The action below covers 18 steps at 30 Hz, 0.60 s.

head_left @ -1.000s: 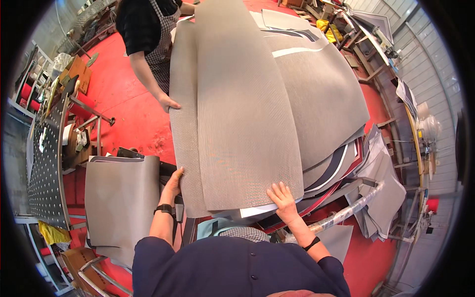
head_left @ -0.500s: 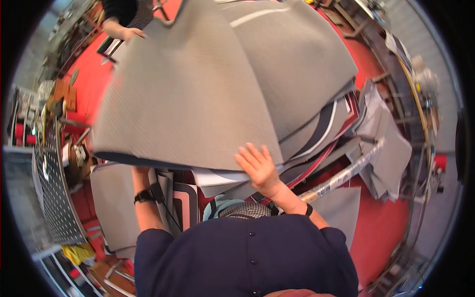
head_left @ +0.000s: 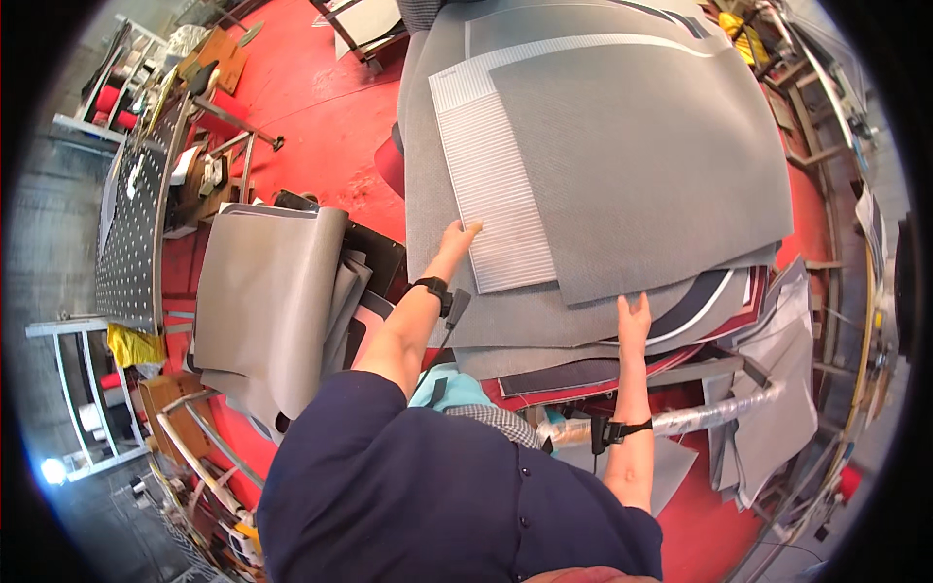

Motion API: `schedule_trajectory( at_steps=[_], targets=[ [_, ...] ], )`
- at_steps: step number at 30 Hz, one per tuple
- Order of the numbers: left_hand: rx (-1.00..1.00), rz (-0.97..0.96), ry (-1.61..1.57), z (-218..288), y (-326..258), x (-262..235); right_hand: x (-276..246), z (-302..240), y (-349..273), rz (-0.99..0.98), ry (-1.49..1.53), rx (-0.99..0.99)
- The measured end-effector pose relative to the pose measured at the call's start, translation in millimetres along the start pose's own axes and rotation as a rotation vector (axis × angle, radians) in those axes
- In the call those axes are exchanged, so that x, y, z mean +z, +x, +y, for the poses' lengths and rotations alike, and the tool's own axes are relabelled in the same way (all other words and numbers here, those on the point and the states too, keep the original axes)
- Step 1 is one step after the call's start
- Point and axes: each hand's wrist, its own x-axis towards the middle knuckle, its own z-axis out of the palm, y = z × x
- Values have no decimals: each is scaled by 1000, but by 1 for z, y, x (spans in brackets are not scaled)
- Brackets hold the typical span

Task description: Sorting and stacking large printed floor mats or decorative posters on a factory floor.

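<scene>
A broad grey sheet of fabric-like material (head_left: 661,165) lies on top of a large stack. Beneath its left side shows a white-and-grey striped sheet (head_left: 496,185). My left hand (head_left: 457,243) is at the left edge of the striped sheet, its fingers closed on that edge. My right hand (head_left: 634,321) reaches to the near edge of the grey sheet, thumb and finger apart, fingertips at the edge. Under both lie more grey, navy and maroon-edged sheets (head_left: 695,303), fanned out at the near right. Dark bands with small devices circle both my forearms.
To the left stands a lower pile of grey sheets (head_left: 258,291), its top one curled over. A wrapped tube (head_left: 714,413) runs along the stack's near side. Grey sheets drape (head_left: 777,379) at right. A perforated board (head_left: 141,233) and metal frames line the left of the red floor (head_left: 311,107).
The large grey sheet raised across the front no longer hangs there, uncovering the striped sheet. The co-worker's hand at its far left corner is out of view. My view has shifted.
</scene>
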Motion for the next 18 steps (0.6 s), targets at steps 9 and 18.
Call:
schedule_trajectory(
  at_steps=[9, 18],
  targets=[
    [-129, -290, -664, 69, -27, -6, 39, 12, 28, 81, 745, 410],
    [-91, -336, -621, 77, -45, -38, 46, -44, 9, 142, 1063, 192]
  ],
)
